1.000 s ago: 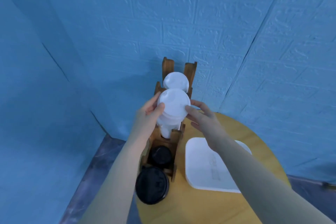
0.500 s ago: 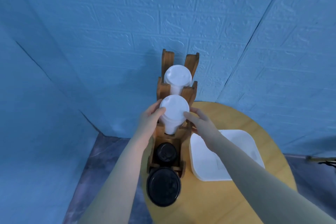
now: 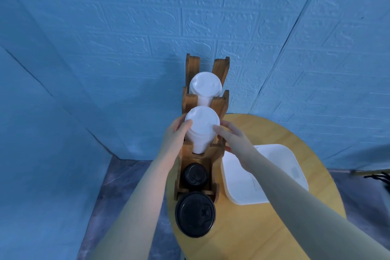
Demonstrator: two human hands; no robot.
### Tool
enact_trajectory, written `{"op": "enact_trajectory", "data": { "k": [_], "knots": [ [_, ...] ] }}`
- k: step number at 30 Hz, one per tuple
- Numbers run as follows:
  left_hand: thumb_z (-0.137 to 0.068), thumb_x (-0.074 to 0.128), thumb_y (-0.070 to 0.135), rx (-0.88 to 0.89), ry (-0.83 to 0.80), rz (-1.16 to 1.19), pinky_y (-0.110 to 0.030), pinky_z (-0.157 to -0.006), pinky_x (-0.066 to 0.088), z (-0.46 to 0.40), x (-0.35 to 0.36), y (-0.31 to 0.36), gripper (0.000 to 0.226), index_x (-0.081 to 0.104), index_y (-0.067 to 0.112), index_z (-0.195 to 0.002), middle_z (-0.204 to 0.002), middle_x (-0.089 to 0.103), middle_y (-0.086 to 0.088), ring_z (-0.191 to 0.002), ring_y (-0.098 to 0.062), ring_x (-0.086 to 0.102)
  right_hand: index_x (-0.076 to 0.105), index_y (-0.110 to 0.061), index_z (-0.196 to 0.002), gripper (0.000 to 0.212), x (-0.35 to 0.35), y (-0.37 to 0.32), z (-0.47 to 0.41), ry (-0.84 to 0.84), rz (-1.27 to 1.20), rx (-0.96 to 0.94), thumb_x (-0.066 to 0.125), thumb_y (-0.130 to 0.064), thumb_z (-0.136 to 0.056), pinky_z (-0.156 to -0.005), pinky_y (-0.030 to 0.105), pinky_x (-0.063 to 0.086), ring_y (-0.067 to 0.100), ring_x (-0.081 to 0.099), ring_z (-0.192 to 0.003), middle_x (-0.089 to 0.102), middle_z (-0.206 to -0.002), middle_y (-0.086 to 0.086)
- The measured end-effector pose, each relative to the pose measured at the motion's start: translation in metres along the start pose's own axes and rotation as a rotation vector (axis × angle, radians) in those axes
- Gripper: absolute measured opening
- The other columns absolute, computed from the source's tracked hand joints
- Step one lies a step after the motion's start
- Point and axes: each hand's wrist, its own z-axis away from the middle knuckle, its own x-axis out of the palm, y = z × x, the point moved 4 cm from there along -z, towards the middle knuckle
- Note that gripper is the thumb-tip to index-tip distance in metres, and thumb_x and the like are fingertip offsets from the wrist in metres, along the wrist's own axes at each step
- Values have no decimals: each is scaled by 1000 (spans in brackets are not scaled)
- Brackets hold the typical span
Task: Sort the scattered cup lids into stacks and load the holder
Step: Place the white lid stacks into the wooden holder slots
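A wooden lid holder (image 3: 217, 152) stands on the round table's left side, with stepped slots from near to far. A white lid stack (image 3: 202, 124) sits in the second-farthest slot; my left hand (image 3: 176, 135) grips its left side and my right hand (image 3: 232, 135) grips its right side. Another white lid stack (image 3: 205, 86) fills the farthest slot. A small black lid stack (image 3: 194, 175) sits in a nearer slot, and a large black lid stack (image 3: 195, 214) fills the nearest one.
A white square tray (image 3: 278, 175) lies on the yellow round table (image 3: 295, 228) right of the holder. Blue brick-pattern walls rise close behind. Grey floor shows left of the table.
Both hands have lowered the white lid stack deeper into its slot. The view has shifted so that holder and table sit lower and further away.
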Motion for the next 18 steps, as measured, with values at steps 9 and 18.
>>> {"op": "enact_trajectory", "data": {
  "k": [9, 18],
  "knots": [
    [-100, 56, 25, 44, -19, -38, -13, -80, 36, 2, -2, 0, 49, 46, 21, -147, -143, 51, 6, -121, -5, 44, 42, -29, -141, 52, 0, -10, 12, -19, 77, -112, 60, -39, -94, -89, 27, 44, 15, 56, -113, 58, -129, -3],
    [-92, 63, 43, 211, -41, -156, -29, -117, 30, 41, -26, -18, 45, 47, 49, -134, -147, 46, 19, -137, 3, 39, 42, -40, -140, 54, -13, 9, 57, 50, 100, -190, 64, -36, -91, -92, 18, 36, 1, 44, -128, 50, -134, -13]
  ]
}}
